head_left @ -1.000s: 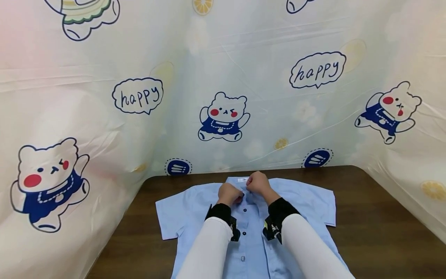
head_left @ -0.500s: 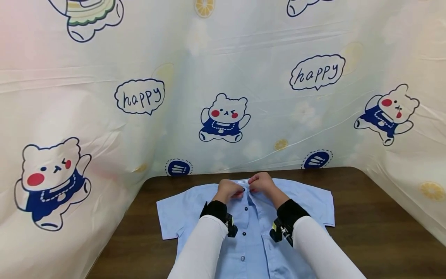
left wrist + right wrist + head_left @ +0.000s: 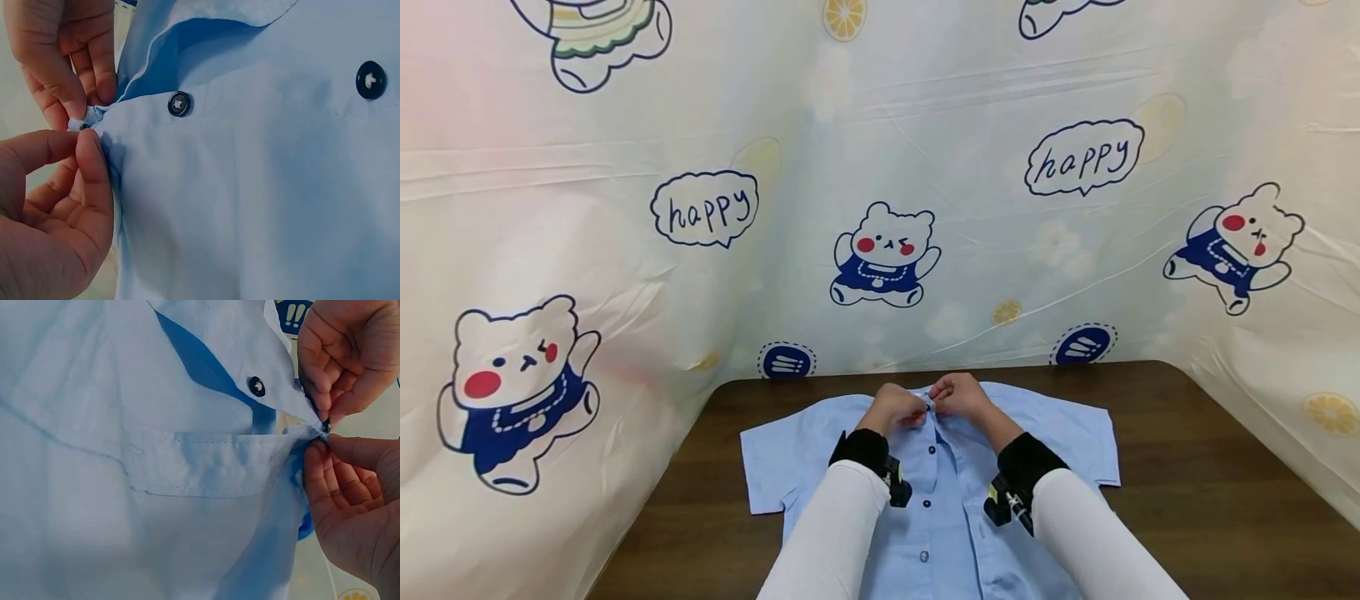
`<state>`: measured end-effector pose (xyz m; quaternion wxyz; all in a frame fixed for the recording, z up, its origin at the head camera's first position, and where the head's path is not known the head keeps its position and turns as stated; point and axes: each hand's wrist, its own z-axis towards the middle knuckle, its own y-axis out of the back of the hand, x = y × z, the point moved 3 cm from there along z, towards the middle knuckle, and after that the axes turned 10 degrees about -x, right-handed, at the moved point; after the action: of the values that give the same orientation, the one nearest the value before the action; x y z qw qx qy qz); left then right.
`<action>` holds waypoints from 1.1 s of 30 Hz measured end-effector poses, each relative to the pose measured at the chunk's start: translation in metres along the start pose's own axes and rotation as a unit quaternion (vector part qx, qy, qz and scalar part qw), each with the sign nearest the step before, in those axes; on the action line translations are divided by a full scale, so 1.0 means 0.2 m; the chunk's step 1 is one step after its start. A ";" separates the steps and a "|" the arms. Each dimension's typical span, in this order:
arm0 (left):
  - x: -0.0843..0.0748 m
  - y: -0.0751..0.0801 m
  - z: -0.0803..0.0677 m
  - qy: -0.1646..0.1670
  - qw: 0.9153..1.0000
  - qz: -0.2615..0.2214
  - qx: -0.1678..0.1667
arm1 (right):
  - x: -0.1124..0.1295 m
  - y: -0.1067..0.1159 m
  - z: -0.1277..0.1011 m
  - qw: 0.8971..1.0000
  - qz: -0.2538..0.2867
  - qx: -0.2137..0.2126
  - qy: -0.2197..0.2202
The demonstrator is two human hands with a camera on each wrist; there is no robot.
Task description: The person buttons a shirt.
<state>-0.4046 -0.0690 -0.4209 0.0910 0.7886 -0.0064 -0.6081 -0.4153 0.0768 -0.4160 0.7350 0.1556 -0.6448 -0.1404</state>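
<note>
- Pale, creased backdrop (image 3: 985, 208), behind and to both sides of a dark brown table (image 3: 1202, 467) with rounded far corners
- On the cloth, a winking bear (image 3: 883, 250) in navy at the centre, a larger bear (image 3: 516, 392) at left, a tilted bear (image 3: 1240, 246) at right
- Higher up, two "happy" speech bubbles (image 3: 705, 208), one on either side of the central bear
- Just above the table's far edge, two navy ovals (image 3: 787, 360) with dashed outlines
- Scattered about, printed orange slices (image 3: 845, 18)
- Cut off at upper left, a figure (image 3: 606, 37) in striped clothing
</note>
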 end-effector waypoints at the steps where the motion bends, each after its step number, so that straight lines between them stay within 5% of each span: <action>1: 0.00 0.00 0.00 0.003 1.000 0.001 0.000 | 0.00 0.00 0.00 1.000 0.002 0.002 0.003; 9: -0.02 -0.02 0.00 0.024 1.000 0.004 -0.003 | 0.00 0.01 -0.01 1.000 0.016 0.014 0.017; 18: -0.01 -0.01 0.01 0.036 0.997 0.014 0.065 | 0.00 -0.01 -0.01 0.998 0.060 0.032 -0.010; 25: 0.01 -0.01 0.02 0.075 0.993 -0.005 0.093 | 0.02 -0.01 -0.03 0.999 0.025 0.028 0.014; 33: 0.00 -0.01 0.01 0.058 0.995 -0.002 0.086 | 0.02 -0.01 -0.03 1.000 -0.005 0.009 0.020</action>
<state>-0.4073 -0.0668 -0.4222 0.0218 0.8277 -0.0514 -0.5585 -0.4092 0.0732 -0.4145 0.7457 0.1686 -0.6303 -0.1352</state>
